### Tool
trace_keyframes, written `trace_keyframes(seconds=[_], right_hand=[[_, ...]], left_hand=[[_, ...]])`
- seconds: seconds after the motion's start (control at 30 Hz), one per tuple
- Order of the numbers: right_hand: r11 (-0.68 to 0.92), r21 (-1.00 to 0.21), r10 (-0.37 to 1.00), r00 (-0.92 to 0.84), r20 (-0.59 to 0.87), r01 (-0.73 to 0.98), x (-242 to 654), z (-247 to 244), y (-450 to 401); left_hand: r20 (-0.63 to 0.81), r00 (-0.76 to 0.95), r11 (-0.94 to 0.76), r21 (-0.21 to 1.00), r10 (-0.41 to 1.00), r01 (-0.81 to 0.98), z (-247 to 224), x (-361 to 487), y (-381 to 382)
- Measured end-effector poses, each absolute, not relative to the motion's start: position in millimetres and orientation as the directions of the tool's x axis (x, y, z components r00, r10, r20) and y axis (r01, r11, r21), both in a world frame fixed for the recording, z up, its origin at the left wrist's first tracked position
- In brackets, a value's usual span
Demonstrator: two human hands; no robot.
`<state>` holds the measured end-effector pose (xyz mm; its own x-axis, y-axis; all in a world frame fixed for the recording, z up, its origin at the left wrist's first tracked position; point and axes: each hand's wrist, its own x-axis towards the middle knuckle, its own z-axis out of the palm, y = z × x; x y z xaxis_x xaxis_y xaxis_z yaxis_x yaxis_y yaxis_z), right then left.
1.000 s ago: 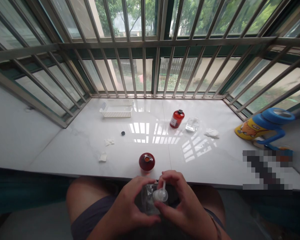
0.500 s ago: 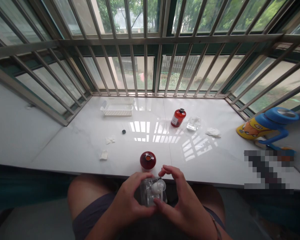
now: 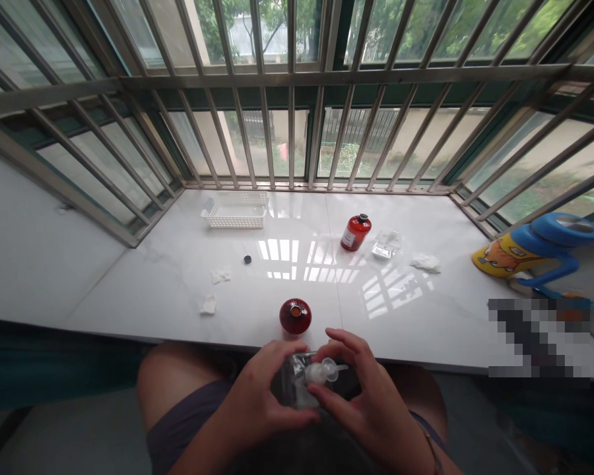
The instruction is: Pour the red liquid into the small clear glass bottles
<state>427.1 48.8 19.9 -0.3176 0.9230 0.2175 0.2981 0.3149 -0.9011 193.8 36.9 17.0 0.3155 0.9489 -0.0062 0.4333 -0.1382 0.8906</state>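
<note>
Low over my lap, just off the table's front edge, my left hand (image 3: 264, 386) is wrapped round a clear square bottle (image 3: 297, 389). The bottle carries a white pump top (image 3: 321, 372), whose thin spout points right. My right hand (image 3: 361, 382) has its thumb and fingers closed round this pump top. Right beyond the hands stands a round dark red bottle (image 3: 295, 319) with an uncapped neck. Farther back lies a small black cap (image 3: 247, 260).
A capped red bottle (image 3: 356, 232) stands behind, with a clear glass container (image 3: 387, 245) beside it. Crumpled tissues (image 3: 426, 263) lie to the right, more white scraps (image 3: 208, 305) at left. Other items are a white basket (image 3: 235, 214) and a blue-yellow tumbler (image 3: 529, 247).
The pump top has turned: its spout pointed toward me and now points right. My right fingers have shifted with it, while the left hand keeps its hold on the bottle.
</note>
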Motion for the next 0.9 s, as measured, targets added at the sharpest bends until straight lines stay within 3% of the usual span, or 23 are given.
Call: trace_keyframes(seconds=[0.27, 0.5, 0.67, 0.9], right_hand=[[0.358, -0.913, 0.879, -0.401, 0.259, 0.194, 435.6, 17.9, 48.2], [0.216, -0.975, 0.848, -0.506, 0.160, 0.054, 440.0, 17.0, 46.5], [0.155, -0.979, 0.866, -0.459, 0.199, -0.132, 442.3, 20.9, 51.5], [0.169, -0.976, 0.905, -0.371, 0.209, -0.137, 450.1, 21.3, 56.4]], left_hand=[[-0.053, 0.385, -0.096, 0.929, 0.922, 0.357, 13.5, 189.5, 40.7], [-0.105, 0.530, -0.047, 0.963, 0.842, 0.265, 16.4, 178.3, 48.9], [-0.177, 0.639, -0.007, 0.962, 0.749, 0.275, 10.6, 173.8, 56.7], [-0.199, 0.553, 0.027, 0.953, 0.809, 0.303, -1.9, 173.0, 54.8]])
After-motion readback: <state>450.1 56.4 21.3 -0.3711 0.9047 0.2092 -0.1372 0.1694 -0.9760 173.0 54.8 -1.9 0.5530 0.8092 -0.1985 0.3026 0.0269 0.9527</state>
